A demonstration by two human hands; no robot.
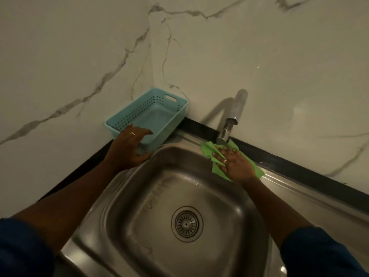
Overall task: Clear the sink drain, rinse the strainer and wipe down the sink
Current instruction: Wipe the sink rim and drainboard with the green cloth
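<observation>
A square steel sink (123, 196) fills the lower middle of the head view, with the round metal strainer (187, 223) seated in its drain. My right hand (234, 163) lies flat, fingers spread, on a green cloth (208, 149) pressed to the sink's back rim just below the tap (226, 129). My left hand (129, 147) grips the near corner of a light blue perforated plastic basket (151, 114), thumb against its outside wall and fingers over the rim. The basket looks empty.
The sink sits in a corner between two marble-patterned walls (259, 56). A dark strip (299, 166) runs along the wall base. A steel drainboard (319, 202) extends to the right of the basin. The basket stands in the back left corner.
</observation>
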